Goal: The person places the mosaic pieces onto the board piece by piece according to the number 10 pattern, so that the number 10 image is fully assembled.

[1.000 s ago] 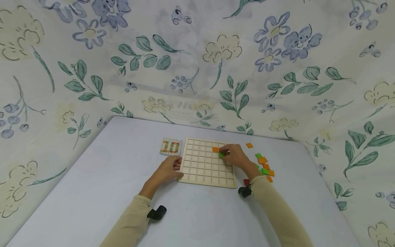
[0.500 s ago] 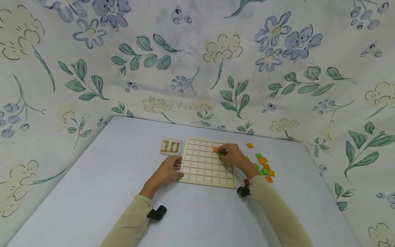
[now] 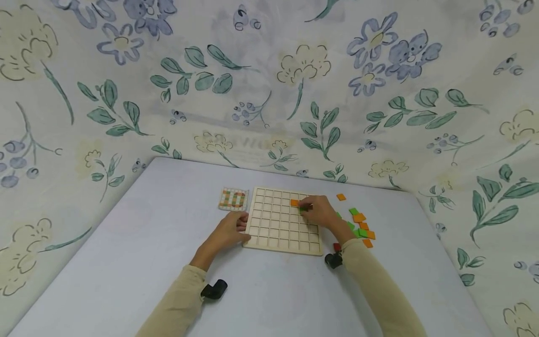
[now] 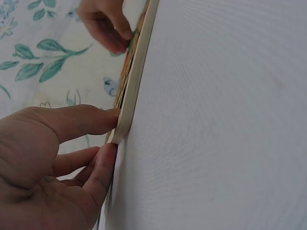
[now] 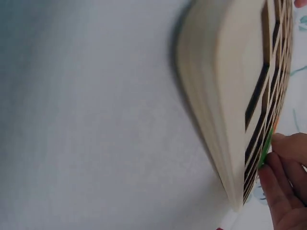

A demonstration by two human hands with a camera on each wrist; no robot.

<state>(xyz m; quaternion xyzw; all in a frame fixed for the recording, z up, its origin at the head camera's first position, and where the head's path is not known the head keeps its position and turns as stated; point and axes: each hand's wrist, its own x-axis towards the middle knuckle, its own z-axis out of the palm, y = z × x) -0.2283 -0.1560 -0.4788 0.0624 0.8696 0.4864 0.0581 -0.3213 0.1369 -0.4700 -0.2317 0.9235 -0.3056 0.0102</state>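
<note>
A pale wooden board [image 3: 273, 234] with a raised square grid lies flat on the table. My left hand [image 3: 226, 232] holds its left edge near the front corner; in the left wrist view the thumb is on the upper side of the edge and a finger at its lower side. Over the upper right cells, my right hand [image 3: 318, 211] pinches a small green square tile [image 5: 266, 147], mostly covered by the fingers in the head view. Just left of those fingertips, an orange tile [image 3: 294, 202] sits in a cell.
Right of the board lie loose tiles: several orange ones [image 3: 359, 217], several green ones [image 3: 353, 211] and a red one [image 3: 337, 246]. A card [image 3: 233, 199] printed with a coloured grid pattern lies left of the board. Flowered fabric [image 3: 252, 93] rises behind the white table [image 3: 261, 299].
The right hand has shifted very slightly at the same cells, and the green tile shows less between its fingers. The left hand stays on the board's edge.
</note>
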